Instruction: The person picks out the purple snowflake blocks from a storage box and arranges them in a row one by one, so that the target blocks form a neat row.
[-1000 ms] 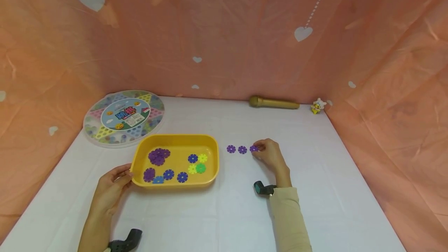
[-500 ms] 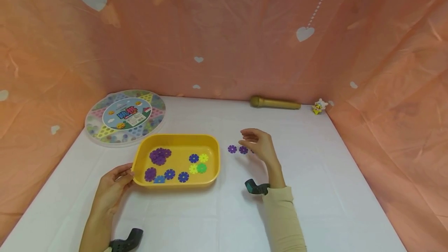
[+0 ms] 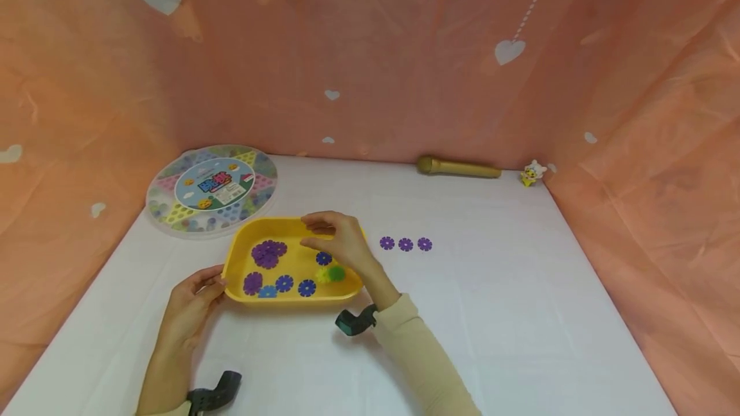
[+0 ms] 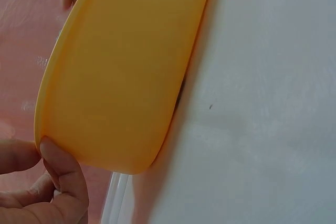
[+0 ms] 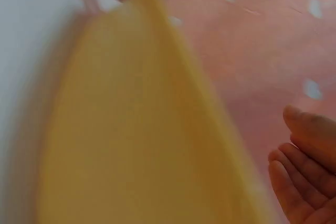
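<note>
My left hand [image 3: 192, 305] pinches the left rim of a yellow tray [image 3: 239, 298] between thumb and fingers; the left wrist view shows the pinch close up on the tray wall [image 4: 118, 87]. Over the tray's right half hovers my right hand [image 3: 342, 246], thumb and fingers apart with nothing between them. Inside lie snowflake-shaped plastic discs: a pile of purple discs [image 3: 268, 254], several blue discs [image 3: 307, 287], and a green disc [image 3: 336, 273] beside yellow ones, partly under the hand. To the right of the tray, three purple snowflake discs [image 3: 406, 244] form a row on the white table.
A round, flat game case [image 3: 214, 191] with a printed label lies behind the tray at the left. Along the back edge are a gold toy microphone [image 3: 458, 167] and a small white-and-yellow figurine [image 3: 532, 173]. A peach curtain [image 3: 370, 69] encloses the table on three sides.
My right hand has let go of the third purple disc, leaving it at the row's right end, and has moved left over the tray. My left hand keeps its hold on the rim.
</note>
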The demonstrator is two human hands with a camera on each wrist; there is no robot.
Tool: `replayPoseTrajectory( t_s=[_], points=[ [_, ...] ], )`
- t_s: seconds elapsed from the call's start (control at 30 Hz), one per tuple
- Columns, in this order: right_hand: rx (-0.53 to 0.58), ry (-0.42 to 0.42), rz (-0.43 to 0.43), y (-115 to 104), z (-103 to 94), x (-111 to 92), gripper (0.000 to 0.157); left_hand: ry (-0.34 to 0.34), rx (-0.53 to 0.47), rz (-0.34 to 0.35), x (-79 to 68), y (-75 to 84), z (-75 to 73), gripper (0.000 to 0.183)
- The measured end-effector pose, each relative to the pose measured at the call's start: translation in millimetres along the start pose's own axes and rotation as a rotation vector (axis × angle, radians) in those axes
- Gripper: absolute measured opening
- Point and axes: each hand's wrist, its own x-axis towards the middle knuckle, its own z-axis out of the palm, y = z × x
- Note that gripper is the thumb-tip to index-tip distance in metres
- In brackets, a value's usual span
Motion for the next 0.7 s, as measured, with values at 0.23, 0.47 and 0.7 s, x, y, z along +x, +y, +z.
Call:
replayPoseTrajectory(
  t_s=[0.23, 0.47, 0.7],
  points=[
    [-0.203, -0.204, 0.011, -5, 54.0, 17, 0.037, -0.02, -0.042, 0.034, 0.2, -1.3, 1.9, 0.031],
    [-0.224, -0.254, 0.033, -3, 79.4, 21, 0.034, -0.016, -0.074, 0.058, -0.5, -3.1, 2.6, 0.017],
    [-0.416, -0.41, 0.012, -3, 92.2, 25, 0.037, -0.009, -0.069, 0.042, 0.1, -0.6, 0.0, 0.02]
  ],
)
